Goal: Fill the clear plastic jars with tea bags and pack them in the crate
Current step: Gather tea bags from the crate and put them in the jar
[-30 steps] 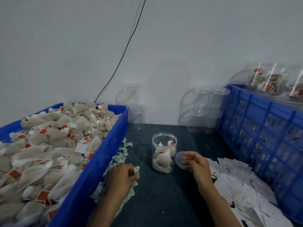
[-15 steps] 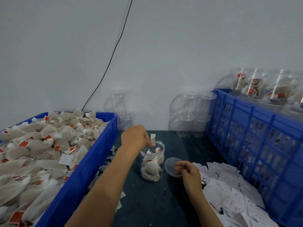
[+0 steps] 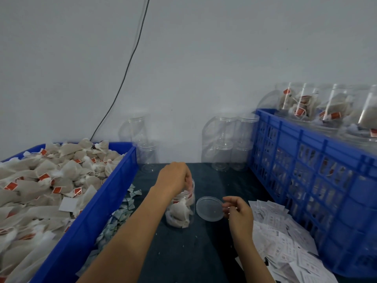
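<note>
1. Landmark: the clear plastic jar [image 3: 180, 210] stands upright on the dark table surface [image 3: 183, 252], lid off, partly filled with tea bags [image 3: 179, 211]. All positions below are given relative to this jar.
2. Nearest the camera, to the right of the jar: a loose pile of white printed paper slips [image 3: 285, 242] lies on the table.
3. Nearest the camera, to the left of the jar: a strip of small pale green sachets [image 3: 122, 211] lies along the outer wall of the blue bin [image 3: 91, 211].
4. The blue bin, left of the jar, is heaped with loose tea bags bearing red tags [image 3: 40, 180].
5. Left hand [image 3: 175, 178]: positioned directly over the jar mouth, fingers curled downward, fingertips inside the opening. Whether the fingers hold anything cannot be determined; the back of the hand hides them.
6. Right hand [image 3: 238, 211]: just right of the jar, pinching the edge of a clear round lid [image 3: 209, 209] between thumb and fingers. The lid is tilted and sits just beside the jar wall.
7. Right of the jar and extending behind it: the blue crate [image 3: 306, 170] with perforated walls. Filled jars [image 3: 306, 103] of tea bags lie piled above its rim.
8. Behind the jar, against the wall: stacked empty clear jars [image 3: 230, 141] next to the crate, and a second stack [image 3: 142, 144] next to the bin corner.
9. Farthest: a black cable [image 3: 126, 68] runs down the grey wall to behind the bin.
</note>
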### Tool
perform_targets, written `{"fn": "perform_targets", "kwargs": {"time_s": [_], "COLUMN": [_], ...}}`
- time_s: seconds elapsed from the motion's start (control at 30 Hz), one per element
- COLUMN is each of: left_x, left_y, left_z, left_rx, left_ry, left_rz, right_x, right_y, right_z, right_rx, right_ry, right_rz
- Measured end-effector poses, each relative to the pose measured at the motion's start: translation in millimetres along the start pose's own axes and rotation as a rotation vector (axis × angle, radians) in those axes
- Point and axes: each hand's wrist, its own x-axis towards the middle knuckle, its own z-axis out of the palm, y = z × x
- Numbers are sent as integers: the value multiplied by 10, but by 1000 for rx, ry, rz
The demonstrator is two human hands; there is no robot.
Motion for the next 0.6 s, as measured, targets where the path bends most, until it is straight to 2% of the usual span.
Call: {"fn": "perform_targets", "kwargs": {"time_s": [0.1,0.23,0.3,0.37,0.43,0.47,0.53,0.6], "left_x": [35,91,99,108,88,70,11,-94], "left_y": [21,43,38,9,-42,-80,-188,-297], "left_z": [90,51,-25,-93,-150,-170,-165,-81], "left_rx": [85,111,78,-16,-131,-150,-174,-314], "left_ry": [-51,-257,-360,-349,-263,-169,101,358], "left_rz": [-30,-105,-102,-70,-46,-27,1,18], "right_x": [-11,5,12,20,43,82,209,361], "right_y": [28,65,79,61,-8,-54,-145,-186], "right_z": [16,22,14,-2,-54,-101,-235,-390], "right_rx": [-50,-88,-82,-54,7,36,57,17], "right_ry": [-19,-43,-40,-28,-9,11,79,127], "right_rz": [16,52,60,64,73,62,28,17]}}
